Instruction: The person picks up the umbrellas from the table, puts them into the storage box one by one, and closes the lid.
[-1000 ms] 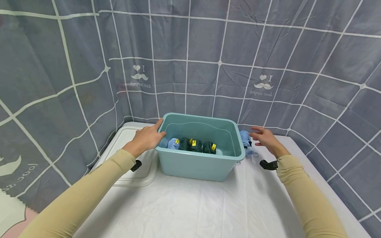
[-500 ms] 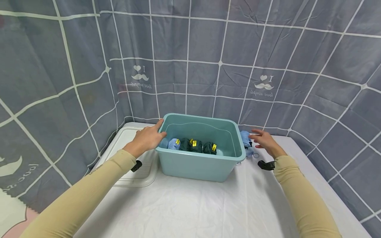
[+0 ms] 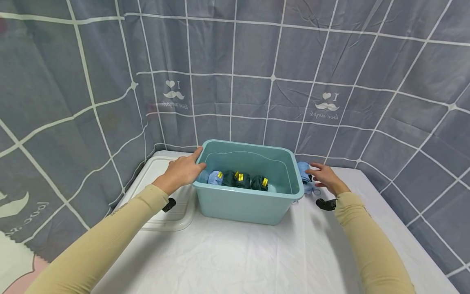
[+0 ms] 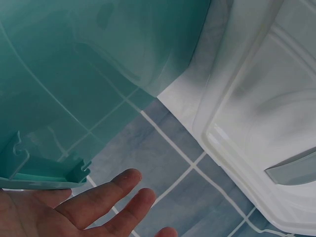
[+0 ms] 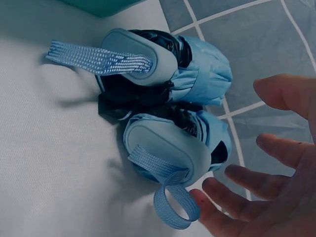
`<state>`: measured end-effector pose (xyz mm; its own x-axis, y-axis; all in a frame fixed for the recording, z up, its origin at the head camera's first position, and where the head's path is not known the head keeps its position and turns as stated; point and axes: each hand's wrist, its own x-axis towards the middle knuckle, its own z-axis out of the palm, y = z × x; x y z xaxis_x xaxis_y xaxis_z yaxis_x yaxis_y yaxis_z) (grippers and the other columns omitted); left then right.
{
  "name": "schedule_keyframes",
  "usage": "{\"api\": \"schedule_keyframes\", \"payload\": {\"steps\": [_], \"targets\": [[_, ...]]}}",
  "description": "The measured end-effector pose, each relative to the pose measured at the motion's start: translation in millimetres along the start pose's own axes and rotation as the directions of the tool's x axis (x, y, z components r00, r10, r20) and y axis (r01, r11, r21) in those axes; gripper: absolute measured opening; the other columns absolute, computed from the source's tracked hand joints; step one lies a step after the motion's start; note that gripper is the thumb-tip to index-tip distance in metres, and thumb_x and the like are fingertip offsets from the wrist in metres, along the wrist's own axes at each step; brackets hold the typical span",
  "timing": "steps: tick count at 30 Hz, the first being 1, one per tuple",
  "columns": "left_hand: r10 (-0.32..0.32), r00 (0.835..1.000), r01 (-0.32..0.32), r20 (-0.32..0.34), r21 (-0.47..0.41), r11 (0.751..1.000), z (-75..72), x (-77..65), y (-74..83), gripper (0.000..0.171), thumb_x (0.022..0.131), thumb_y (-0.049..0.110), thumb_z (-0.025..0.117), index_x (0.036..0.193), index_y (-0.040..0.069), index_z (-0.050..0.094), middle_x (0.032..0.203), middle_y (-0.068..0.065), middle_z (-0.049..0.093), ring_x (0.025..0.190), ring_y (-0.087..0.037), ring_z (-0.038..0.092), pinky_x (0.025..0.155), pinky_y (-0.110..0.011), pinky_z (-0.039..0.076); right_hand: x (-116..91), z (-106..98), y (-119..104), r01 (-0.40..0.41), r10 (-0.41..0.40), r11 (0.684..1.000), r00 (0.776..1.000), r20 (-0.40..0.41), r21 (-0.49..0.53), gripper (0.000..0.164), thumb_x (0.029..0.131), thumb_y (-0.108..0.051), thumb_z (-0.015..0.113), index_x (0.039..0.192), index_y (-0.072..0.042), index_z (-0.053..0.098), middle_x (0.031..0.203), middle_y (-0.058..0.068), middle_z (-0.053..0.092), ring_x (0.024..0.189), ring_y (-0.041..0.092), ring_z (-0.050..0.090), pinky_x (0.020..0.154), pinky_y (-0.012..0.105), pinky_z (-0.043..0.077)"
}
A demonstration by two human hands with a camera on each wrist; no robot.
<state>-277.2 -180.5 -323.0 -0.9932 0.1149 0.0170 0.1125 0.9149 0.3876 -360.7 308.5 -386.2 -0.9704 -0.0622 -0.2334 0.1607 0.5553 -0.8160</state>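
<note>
My left hand [image 3: 183,169] is at the left rim of a teal plastic tub [image 3: 238,206]. The left wrist view shows its fingers [image 4: 129,210] stretched out beneath the rim, touching it. Beyond the tub's right end, my right hand [image 3: 328,177] hovers with spread fingers beside two folded light-blue umbrellas. One umbrella [image 5: 207,71] lies against the other umbrella [image 5: 163,148], grey handle ends and wrist straps toward the camera. The right fingertips are close to the nearer umbrella and its strap loop. Inside the tub lie a blue umbrella [image 3: 215,178] and several dark green rolled umbrellas [image 3: 243,182], yellow tags up.
A white lid [image 3: 152,173] lies left of the tub, partly behind the left forearm. White cloth [image 3: 235,253] covers the table. Grey-blue curtain with white grid lines [image 3: 253,98] hangs close behind the tub and along both sides.
My right hand has edged left toward the blue umbrellas beside the tub. The left hand stays at the rim, and the tub has not moved.
</note>
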Motion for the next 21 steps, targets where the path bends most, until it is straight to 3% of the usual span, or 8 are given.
{"api": "schedule_keyframes", "payload": {"steps": [8,21], "targets": [[-0.004,1.000,0.004,0.000,-0.010,1.000,-1.1,-0.5,-0.2,0.074,0.100,0.047,0.036,0.164,0.021,0.011,0.150,-0.024,0.049,0.131,-0.045,0.053,0.103,-0.070,0.031,5,0,2,-0.047,0.048,0.999,0.997,0.055,-0.026,0.075,0.104,-0.030,0.051,0.162,-0.006,0.010,0.162,0.029,0.022,0.144,0.049,0.032,0.106,0.063,0.041],[-0.013,1.000,0.013,0.006,0.003,1.000,-1.1,0.6,0.6,0.074,0.099,0.046,0.035,0.164,0.022,0.010,0.151,-0.024,0.048,0.132,-0.045,0.052,0.102,-0.070,0.032,15,4,4,-0.077,0.080,0.997,0.991,0.111,-0.031,0.085,0.100,-0.026,0.058,0.162,-0.007,0.003,0.164,0.033,0.009,0.147,0.054,0.021,0.104,0.062,0.042]]}}
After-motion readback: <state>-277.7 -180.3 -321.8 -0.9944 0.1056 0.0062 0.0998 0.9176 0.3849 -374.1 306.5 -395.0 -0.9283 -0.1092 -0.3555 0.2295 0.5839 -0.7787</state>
